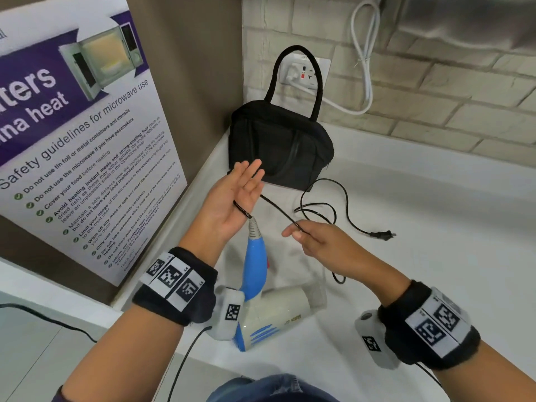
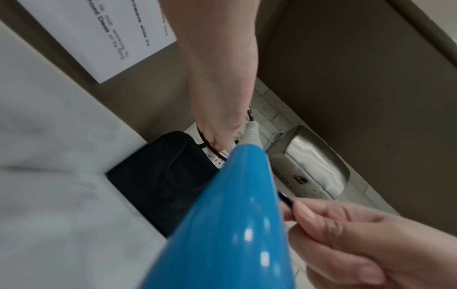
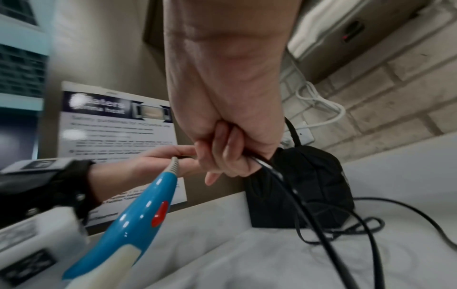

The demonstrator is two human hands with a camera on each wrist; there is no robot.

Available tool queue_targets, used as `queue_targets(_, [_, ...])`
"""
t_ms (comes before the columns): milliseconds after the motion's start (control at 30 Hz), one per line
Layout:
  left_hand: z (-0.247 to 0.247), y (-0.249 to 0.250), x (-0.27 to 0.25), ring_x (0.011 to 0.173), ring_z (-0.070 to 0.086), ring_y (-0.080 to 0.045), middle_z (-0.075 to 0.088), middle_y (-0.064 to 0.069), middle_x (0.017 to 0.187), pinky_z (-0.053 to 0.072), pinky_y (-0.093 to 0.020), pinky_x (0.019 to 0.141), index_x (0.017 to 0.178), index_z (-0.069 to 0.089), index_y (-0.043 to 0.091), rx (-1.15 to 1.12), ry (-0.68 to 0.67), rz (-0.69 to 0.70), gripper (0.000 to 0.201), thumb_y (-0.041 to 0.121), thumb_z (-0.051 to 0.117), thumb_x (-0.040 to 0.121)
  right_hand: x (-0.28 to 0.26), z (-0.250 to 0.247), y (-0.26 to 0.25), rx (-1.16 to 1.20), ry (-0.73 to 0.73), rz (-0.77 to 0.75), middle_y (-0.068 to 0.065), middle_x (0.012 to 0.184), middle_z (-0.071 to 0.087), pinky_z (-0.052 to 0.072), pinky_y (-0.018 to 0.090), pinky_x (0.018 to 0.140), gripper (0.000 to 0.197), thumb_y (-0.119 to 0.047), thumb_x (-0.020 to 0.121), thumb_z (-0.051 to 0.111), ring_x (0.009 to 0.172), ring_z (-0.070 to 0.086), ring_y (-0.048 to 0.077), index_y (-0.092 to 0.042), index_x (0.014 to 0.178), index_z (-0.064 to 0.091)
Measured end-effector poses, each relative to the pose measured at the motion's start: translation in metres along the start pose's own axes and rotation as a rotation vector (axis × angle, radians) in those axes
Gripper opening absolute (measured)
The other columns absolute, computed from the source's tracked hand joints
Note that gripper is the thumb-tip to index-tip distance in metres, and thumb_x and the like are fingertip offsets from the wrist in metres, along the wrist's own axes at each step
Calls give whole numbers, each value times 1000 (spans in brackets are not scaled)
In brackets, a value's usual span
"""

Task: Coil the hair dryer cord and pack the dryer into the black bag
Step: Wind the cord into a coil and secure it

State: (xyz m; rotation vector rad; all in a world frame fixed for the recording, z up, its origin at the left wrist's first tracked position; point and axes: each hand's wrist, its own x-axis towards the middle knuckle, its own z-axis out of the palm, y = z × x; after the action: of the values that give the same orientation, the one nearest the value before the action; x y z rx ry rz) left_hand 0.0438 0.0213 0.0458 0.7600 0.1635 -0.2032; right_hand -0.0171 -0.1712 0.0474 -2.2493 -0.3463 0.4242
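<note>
The hair dryer [image 1: 272,311], cream body and blue handle [image 1: 256,265], lies on the white counter below my wrists. Its black cord [image 1: 278,210] leaves the handle tip and loops around my left hand [image 1: 246,184], which is held up with straight fingers, palm facing right. My right hand [image 1: 304,235] pinches the cord a little to the right; in the right wrist view its fingers [image 3: 227,154] curl round the cord [image 3: 309,211]. The slack and the plug [image 1: 383,235] lie on the counter. The black bag [image 1: 278,149] stands in the corner behind, handles up.
A microwave safety poster [image 1: 72,140] covers the left wall. Behind the bag is a wall socket [image 1: 304,72] with a white cable [image 1: 367,62] hanging on the brick wall. A steel appliance [image 1: 464,18] hangs upper right. The counter [image 1: 435,271] stretches to the right.
</note>
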Motion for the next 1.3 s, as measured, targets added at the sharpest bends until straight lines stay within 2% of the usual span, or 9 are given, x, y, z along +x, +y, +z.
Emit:
queue_targets(67, [-2,3,3,130,45,-29,46,-13,142,36,-40,109,143,30,5,56,20,-8,51,33,34,100,-5,1,-6,-147,-28,-23,-34,57,54,38,12,64,24,-27,99,41,59,49,-13,-25,112,61])
queue_targets(233, [-4,2,4,126,50,-29,51,-6,140,34,-50,109,144,28,12,227,10,6,56,45,26,99,-19,-4,-24,-443,-25,-121,-8,82,64,49,33,70,23,-37,98,36,69,52,10,-35,108,57])
queue_targets(433, [3,2,2,122,54,-25,56,-4,135,39,-47,105,144,29,11,324,-60,-10,62,51,21,97,-18,-22,-51,-582,54,-237,-14,95,67,37,27,63,22,-33,97,39,76,50,10,-34,100,61])
queue_targets(633, [10,-1,-4,103,67,-18,66,-7,120,44,-41,99,132,47,8,441,-205,-44,67,53,14,95,14,-40,-65,-488,258,-331,-15,93,65,38,23,58,22,-19,92,49,80,53,8,-34,96,64])
queue_targets(733, [12,0,-8,112,62,-24,68,-8,117,40,-43,104,124,54,12,505,-299,-85,70,55,9,94,35,-50,-69,-499,341,-344,-12,90,63,43,28,63,21,-21,90,48,84,56,11,-32,95,65])
queue_targets(833, [15,3,-15,114,61,-29,66,-13,120,45,-41,102,120,55,9,522,-356,-130,72,55,7,93,56,-57,-70,-501,389,-351,-12,84,60,36,26,63,17,-25,91,52,80,52,8,-27,92,69])
queue_targets(1033, [20,9,-27,103,66,-33,72,-15,103,49,-44,97,104,60,8,491,-464,-210,59,50,22,90,86,-55,-65,-376,316,-370,-9,80,65,47,33,65,15,-39,86,59,78,59,8,-29,83,70])
queue_targets(1200, [26,10,-38,89,72,-22,72,-6,107,55,-30,83,117,57,13,531,-597,-251,35,28,40,90,102,-46,-48,-252,289,-346,-8,61,56,45,33,62,32,-43,92,49,61,55,7,-21,70,58])
queue_targets(1300, [29,6,-39,96,70,-26,66,-9,119,55,-35,87,126,54,10,425,-607,-243,35,19,39,95,96,-35,-36,-185,156,-318,-4,72,63,48,27,64,36,-40,93,46,68,60,12,-17,67,52])
